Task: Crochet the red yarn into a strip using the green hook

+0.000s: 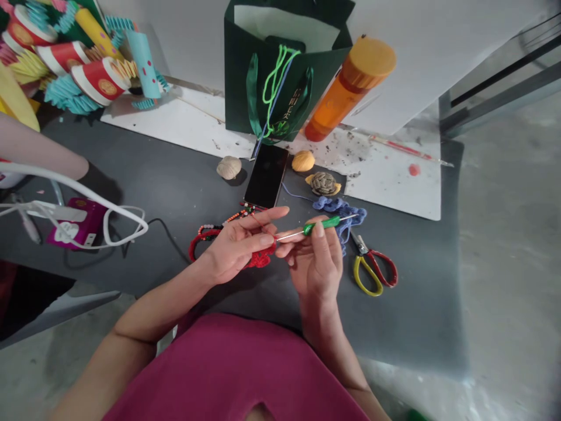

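My right hand (316, 257) grips a crochet hook (322, 225) by its green handle, its metal shaft pointing left. My left hand (243, 242) pinches a piece of red crochet work (262, 257) between thumb and fingers, its index finger stretched out above. The hook's tip meets the red work at my left fingertips; the exact stitch is too small to tell. Blue crochet work (346, 210) lies just beyond my right hand, partly behind it. Right of that hand rest scissors (372, 270) with one yellow and one red handle. Both wrists wear nothing visible.
A phone (266, 176) lies ahead between a beige yarn ball (229, 168) and a yellow yarn ball (303, 161). Near them is a grey crocheted turtle (323, 183). A dark green paper bag (239, 76) and an orange bottle (337, 105) stand behind. Cables (131, 225) lie left.
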Tool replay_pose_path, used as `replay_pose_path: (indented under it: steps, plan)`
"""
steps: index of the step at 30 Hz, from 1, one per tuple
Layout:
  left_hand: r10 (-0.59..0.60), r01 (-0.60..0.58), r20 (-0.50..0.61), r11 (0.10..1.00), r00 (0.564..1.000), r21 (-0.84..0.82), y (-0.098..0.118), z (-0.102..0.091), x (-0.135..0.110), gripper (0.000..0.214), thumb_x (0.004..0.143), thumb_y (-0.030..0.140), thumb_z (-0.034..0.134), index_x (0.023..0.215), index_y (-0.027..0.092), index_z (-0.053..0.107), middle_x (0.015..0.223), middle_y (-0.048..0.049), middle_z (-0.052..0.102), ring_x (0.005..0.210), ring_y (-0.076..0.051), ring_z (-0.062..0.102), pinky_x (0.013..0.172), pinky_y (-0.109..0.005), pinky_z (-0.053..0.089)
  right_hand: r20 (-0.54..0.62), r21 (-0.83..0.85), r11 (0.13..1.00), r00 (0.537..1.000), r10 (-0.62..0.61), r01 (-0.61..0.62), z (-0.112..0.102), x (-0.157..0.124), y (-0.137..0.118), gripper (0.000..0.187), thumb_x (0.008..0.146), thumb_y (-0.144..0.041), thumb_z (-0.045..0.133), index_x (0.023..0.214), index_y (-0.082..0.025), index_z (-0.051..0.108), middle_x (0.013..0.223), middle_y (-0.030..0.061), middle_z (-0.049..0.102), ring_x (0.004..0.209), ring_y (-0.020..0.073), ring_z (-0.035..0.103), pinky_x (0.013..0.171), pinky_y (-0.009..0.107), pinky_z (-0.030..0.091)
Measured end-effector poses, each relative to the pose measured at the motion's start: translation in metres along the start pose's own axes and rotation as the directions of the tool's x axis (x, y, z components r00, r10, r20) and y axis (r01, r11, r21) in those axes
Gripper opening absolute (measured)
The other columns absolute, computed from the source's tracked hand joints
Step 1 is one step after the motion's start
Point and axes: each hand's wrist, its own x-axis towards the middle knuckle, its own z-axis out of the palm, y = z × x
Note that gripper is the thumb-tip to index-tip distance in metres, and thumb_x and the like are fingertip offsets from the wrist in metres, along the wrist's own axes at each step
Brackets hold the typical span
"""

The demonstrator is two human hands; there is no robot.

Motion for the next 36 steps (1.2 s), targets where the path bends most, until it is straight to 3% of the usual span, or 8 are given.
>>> replay_pose_path:
  steps: [4,8,14,22,28,36]
  plan:
    - [0.110,-0.105,-0.033,0.986,0.993,0.128,-0.006,-0.001,-0.002,0.051,0.078,0.019,0.093,0.126,0.036,0.082,0.090,0.0023,0.076,0.077,-0.008,0.067,0.081,-0.023,0.057,-0.055,0.045,0.996,0.996,-0.068,0.071,0.009,0.000,0.007,0.026,0.096,-0.053,0.072,0.094,-0.030,0.060,0.075,-0.0046,0.077,0.065,0.0166,0.073,0.064,0.032,0.060]
    - [0.137,-0.116,-0.084,0.969,0.987,0.220,-0.005,-0.004,-0.002,0.063,0.074,0.018,0.094,0.134,0.032,0.078,0.092,0.0018,0.076,0.079,-0.009,0.066,0.085,-0.024,0.058,-0.110,0.064,0.986,0.983,-0.148,0.155,0.013,0.002,0.011,0.022,0.097,-0.049,0.072,0.092,-0.030,0.063,0.079,-0.0059,0.077,0.057,0.0116,0.065,0.065,0.029,0.059]
    - [0.179,-0.124,-0.166,0.948,0.970,0.294,-0.002,-0.002,-0.003,0.071,0.074,0.022,0.095,0.141,0.033,0.073,0.089,0.0032,0.072,0.078,-0.009,0.065,0.079,-0.022,0.057,-0.034,-0.147,0.961,0.969,-0.243,0.236,0.004,0.003,0.008,0.011,0.094,-0.039,0.079,0.097,-0.029,0.074,0.090,-0.0027,0.078,0.080,0.0122,0.073,0.072,0.025,0.060]
    - [0.219,-0.134,-0.159,0.896,0.963,0.424,-0.001,0.001,-0.004,0.078,0.079,0.022,0.091,0.151,0.034,0.064,0.090,0.0022,0.065,0.077,-0.012,0.060,0.075,-0.025,0.057,0.014,-0.113,0.988,0.995,-0.103,0.104,0.001,0.010,0.003,0.023,0.078,-0.040,0.094,0.088,-0.027,0.077,0.083,-0.0030,0.078,0.075,0.0143,0.076,0.071,0.029,0.066]
    - [0.184,-0.113,-0.162,0.921,0.969,0.372,-0.003,-0.001,-0.001,0.080,0.073,0.022,0.096,0.146,0.037,0.068,0.090,0.0045,0.067,0.080,-0.009,0.061,0.087,-0.023,0.056,-0.173,0.092,0.993,0.983,-0.063,0.080,0.010,0.008,0.009,0.030,0.073,-0.045,0.096,0.083,-0.028,0.075,0.078,-0.0063,0.075,0.065,0.0101,0.068,0.061,0.023,0.058]
    - [0.199,-0.139,-0.134,0.922,0.971,0.361,-0.012,-0.003,0.000,0.083,0.078,0.028,0.093,0.154,0.035,0.060,0.093,0.0041,0.072,0.085,-0.009,0.065,0.087,-0.022,0.055,-0.232,0.110,0.990,0.971,-0.056,0.083,0.018,0.004,0.015,0.033,0.074,-0.047,0.094,0.085,-0.028,0.069,0.080,-0.0059,0.073,0.071,0.0119,0.069,0.068,0.026,0.060]
